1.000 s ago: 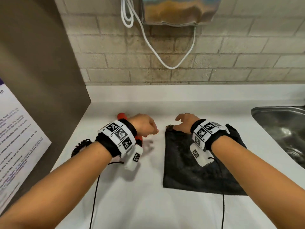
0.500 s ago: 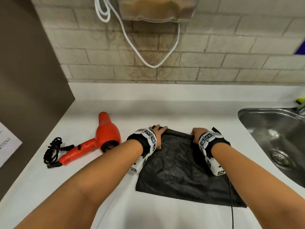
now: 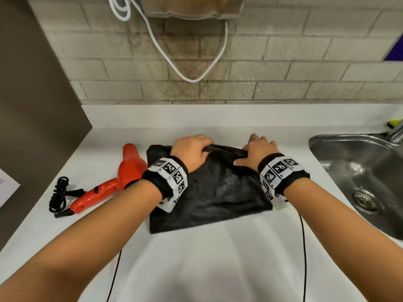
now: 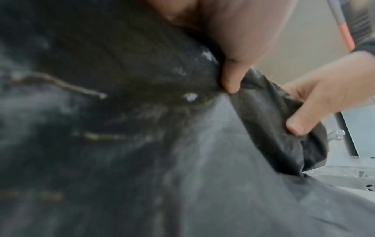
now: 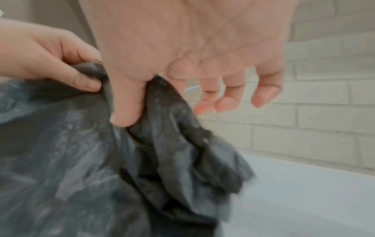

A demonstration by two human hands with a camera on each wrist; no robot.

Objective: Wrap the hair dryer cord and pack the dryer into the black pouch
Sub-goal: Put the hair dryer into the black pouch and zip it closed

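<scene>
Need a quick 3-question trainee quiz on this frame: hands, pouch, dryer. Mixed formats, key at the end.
1. True or false: the red hair dryer is already inside the black pouch.
2. Which hand or hands grip the pouch's far edge? A) left hand only B) right hand only C) both
3. Fill in: the dryer's coiled black cord lies on the white ____.

Key: 1 false, it lies on the counter left of the pouch. 2 C, each pinches the edge. 3 counter.

left hand (image 3: 192, 151) and right hand (image 3: 258, 154) gripping black pouch (image 3: 218, 190) rim, orange hair dryer (image 3: 122, 173) beside
</scene>
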